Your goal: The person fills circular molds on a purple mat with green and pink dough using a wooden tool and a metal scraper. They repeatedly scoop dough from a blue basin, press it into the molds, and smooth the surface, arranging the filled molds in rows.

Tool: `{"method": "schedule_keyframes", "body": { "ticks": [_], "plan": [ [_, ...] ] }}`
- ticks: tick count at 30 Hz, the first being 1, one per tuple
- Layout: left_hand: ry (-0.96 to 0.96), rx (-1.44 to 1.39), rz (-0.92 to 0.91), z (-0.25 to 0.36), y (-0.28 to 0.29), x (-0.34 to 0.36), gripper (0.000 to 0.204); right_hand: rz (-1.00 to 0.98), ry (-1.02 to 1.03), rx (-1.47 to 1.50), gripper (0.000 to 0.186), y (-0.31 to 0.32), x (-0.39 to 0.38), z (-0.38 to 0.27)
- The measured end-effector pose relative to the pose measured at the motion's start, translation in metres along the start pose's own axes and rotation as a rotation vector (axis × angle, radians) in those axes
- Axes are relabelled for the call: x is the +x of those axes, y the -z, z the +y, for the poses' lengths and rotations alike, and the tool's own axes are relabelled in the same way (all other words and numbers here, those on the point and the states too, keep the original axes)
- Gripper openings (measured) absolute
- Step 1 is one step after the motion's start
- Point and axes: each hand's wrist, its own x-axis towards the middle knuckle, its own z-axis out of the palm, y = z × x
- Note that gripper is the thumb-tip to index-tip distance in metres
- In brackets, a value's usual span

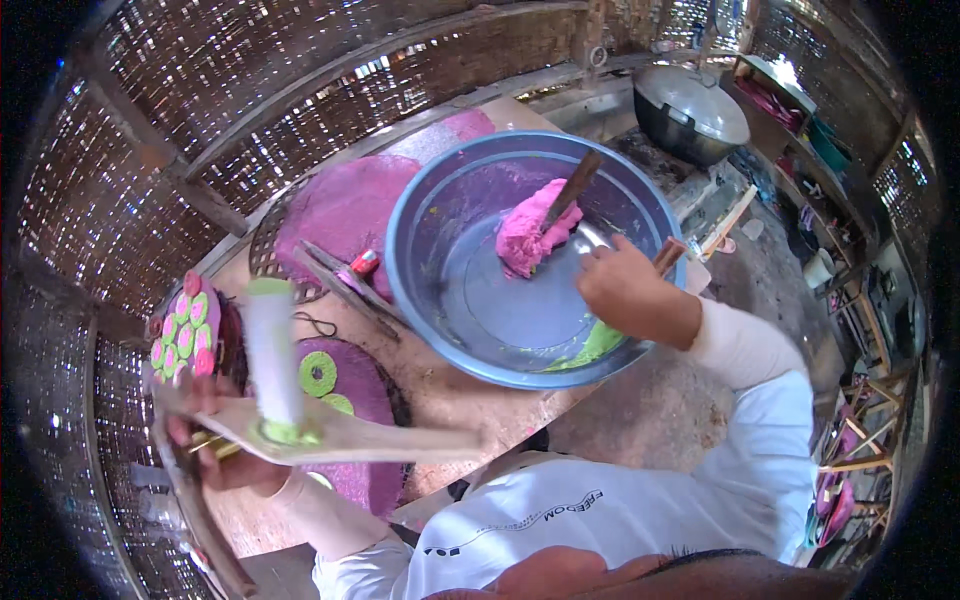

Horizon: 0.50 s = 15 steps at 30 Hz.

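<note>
My left hand (225,440), motion-blurred at lower left, grips a wooden press (390,445) with an upright white tube (273,350), green dough at both ends. My right hand (625,290) is closed on a metal spoon (590,242) inside the blue plastic basin (450,355). Pink dough (520,235) lies in the basin with a wooden paddle (572,190) stuck in it; green dough (590,347) lies near the lower rim, beneath my right hand. Green rings (315,360) rest on a pink-covered mat (355,480) below the press and beside it.
A tray of pink and green rings (185,330) stands at left, a pink-stained mat (340,210) behind the basin on the table (450,420). A lidded pot (690,110), shelves (800,140) and wooden stools (855,450) stand at right. Woven walls (150,80) enclose the space.
</note>
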Motion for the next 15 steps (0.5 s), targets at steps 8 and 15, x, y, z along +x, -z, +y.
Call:
{"method": "schedule_keyframes", "body": {
  "ticks": [8,15],
  "plan": [
    [0.16,-0.675,-0.411,-0.022,0.015,-0.004,0.029,-0.991,1.263,2.718,0.074,0.044,0.06,-0.245],
    [0.557,0.105,0.105,0.091,0.099,-0.014,0.047,-0.79,0.952,2.959,0.09,0.073,0.049,-0.302]
  ]
}}
